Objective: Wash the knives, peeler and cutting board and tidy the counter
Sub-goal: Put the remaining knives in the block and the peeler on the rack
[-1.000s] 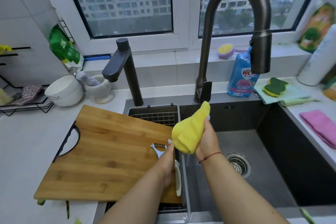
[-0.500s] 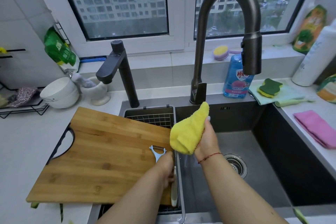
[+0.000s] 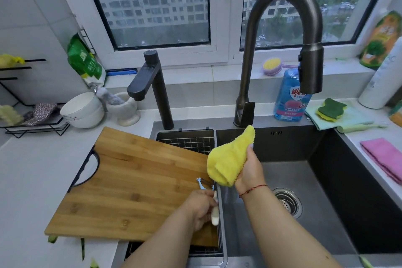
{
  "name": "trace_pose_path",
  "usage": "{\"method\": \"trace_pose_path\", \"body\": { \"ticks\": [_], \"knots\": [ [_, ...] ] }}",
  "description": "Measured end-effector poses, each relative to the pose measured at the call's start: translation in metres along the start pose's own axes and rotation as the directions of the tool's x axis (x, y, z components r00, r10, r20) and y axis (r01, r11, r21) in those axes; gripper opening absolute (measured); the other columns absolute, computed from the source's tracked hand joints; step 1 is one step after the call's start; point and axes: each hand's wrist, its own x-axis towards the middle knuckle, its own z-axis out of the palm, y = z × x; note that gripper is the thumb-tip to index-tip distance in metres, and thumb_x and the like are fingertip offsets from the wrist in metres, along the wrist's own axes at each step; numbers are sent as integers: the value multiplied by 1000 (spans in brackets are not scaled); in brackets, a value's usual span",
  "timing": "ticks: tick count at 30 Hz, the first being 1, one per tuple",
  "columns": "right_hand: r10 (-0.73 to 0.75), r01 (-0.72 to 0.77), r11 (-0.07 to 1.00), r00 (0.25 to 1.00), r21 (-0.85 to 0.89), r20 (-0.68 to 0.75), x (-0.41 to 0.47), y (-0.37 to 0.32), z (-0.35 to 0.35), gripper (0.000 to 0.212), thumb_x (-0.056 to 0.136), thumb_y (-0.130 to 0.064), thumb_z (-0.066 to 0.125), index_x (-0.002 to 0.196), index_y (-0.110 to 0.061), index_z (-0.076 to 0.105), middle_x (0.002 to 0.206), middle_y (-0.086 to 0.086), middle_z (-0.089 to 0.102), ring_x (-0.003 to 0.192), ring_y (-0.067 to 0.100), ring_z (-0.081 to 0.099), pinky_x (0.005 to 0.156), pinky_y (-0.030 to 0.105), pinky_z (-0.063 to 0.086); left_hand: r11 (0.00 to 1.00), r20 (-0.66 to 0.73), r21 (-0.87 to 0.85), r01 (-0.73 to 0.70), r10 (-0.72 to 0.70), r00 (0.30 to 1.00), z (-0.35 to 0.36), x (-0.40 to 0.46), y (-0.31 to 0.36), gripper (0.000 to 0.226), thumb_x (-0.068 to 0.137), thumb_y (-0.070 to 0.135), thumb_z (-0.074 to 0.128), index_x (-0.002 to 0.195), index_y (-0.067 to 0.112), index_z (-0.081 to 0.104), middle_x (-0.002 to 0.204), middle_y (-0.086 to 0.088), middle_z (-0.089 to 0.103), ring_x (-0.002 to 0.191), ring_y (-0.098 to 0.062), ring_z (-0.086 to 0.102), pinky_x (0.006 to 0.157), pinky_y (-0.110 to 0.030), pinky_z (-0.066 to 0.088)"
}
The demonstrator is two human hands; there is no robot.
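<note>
— What have you got in the hands?

— My left hand (image 3: 201, 208) is curled round the peeler (image 3: 212, 202), low on its pale handle; the blue head with the blade pokes out past my knuckles, away from me. My right hand (image 3: 250, 169) is closed on a yellow cloth (image 3: 228, 159), which bunches up out of the fist and flops to the left, ending just above the peeler's head. I can't tell whether cloth and peeler touch.

— And the cutting board?

— The cutting board (image 3: 134, 183) lies directly under and to the left of my peeler grip. Its near right corner sits over the wire basket (image 3: 187, 139) in the sink's left part; the rest lies on the white counter (image 3: 32, 180), dark handle cut-out on the far left side from my hand.

— The sink?

— The dark sink (image 3: 326, 180) opens to the right of both grips, with the drain (image 3: 287, 202) just right of my right wrist. The tall faucet (image 3: 282, 28) arches above the cloth hand, its spray head off to the right of it.

— Anything else near?

— Beyond the faucet from my right hand, a blue detergent bottle (image 3: 291, 95); further right a green-and-yellow sponge (image 3: 330, 109) on a pale cloth, and a pink cloth (image 3: 382, 156) on the right counter. I see no knives from here.
</note>
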Motion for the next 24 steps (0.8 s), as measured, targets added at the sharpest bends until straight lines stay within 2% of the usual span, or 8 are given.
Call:
{"method": "trace_pose_path", "body": {
  "ticks": [2, 5, 8, 13, 15, 17, 20, 24],
  "knots": [
    [-20, 20, 1000, 999, -17, -37, 2, 1, 0, 49, 96, -51, 40, 126, -15, 53, 109, 10, 64, 93, 26, 63, 67, 37, 51, 1000, -16, -12, -20, 20, 1000, -3, -4, 2, 28, 90, -11, 44, 112, -2, 58, 105, -21, 62, 84, -28, 59, 63, -32, 51],
    [-42, 41, 999, 995, -12, -92, 5, -2, -1, 52, 96, -47, 45, 138, -16, 44, 123, 12, 60, 99, 29, 62, 70, 39, 52, 998, -40, -53, -35, 33, 999, -19, -16, 14, 23, 96, -1, 36, 96, -4, 59, 73, -15, 59, 58, -20, 51, 51, -25, 42],
    [-105, 106, 994, 992, 9, -65, 3, -6, 1, 48, 98, -40, 45, 140, -18, 41, 126, 12, 57, 100, 28, 61, 74, 40, 51, 989, -70, -103, -102, 95, 993, -42, -32, 33, 31, 98, 2, 33, 108, -2, 62, 70, -15, 62, 52, -17, 54, 40, -21, 42],
    [-103, 125, 983, 983, -137, 154, -15, 23, 32, 27, 99, -25, 47, 123, -16, 54, 114, 13, 63, 100, 29, 63, 91, 49, 50, 961, -57, -123, -249, 243, 968, -48, -64, 63, 30, 99, 3, 37, 110, 11, 64, 80, -13, 67, 50, -14, 59, 31, -16, 35],
    [-62, 107, 971, 976, -213, 210, -24, 35, 45, 18, 96, -18, 52, 113, -12, 57, 106, 18, 64, 91, 32, 64, 80, 49, 54, 950, -40, -102, -295, 293, 955, -43, -71, 67, 31, 97, 0, 38, 110, 10, 64, 84, -14, 67, 52, -16, 59, 30, -17, 34],
    [-49, 104, 960, 977, -260, 209, -29, 40, 52, 20, 91, -8, 59, 110, -12, 56, 105, 20, 62, 89, 35, 64, 73, 49, 56, 946, -39, -83, -314, 312, 949, -44, -77, 68, 30, 96, -1, 39, 113, 8, 62, 84, -16, 64, 49, -16, 57, 30, -17, 33],
    [-44, 95, 939, 986, -332, 158, -28, 42, 58, 27, 82, 4, 65, 101, -14, 57, 113, 24, 61, 103, 44, 62, 86, 61, 50, 947, -47, -71, -315, 312, 949, -53, -83, 68, 30, 95, -1, 40, 114, 6, 62, 74, -13, 61, 43, -14, 52, 29, -16, 29],
    [-36, 71, 930, 994, -361, 102, -24, 43, 66, 31, 77, 10, 67, 93, -15, 57, 112, 23, 62, 101, 43, 63, 85, 61, 50, 946, -37, -34, -322, 321, 946, -65, -90, 68, 28, 95, -3, 40, 109, 4, 64, 70, -13, 57, 41, -13, 49, 29, -16, 27]
  ]
}}
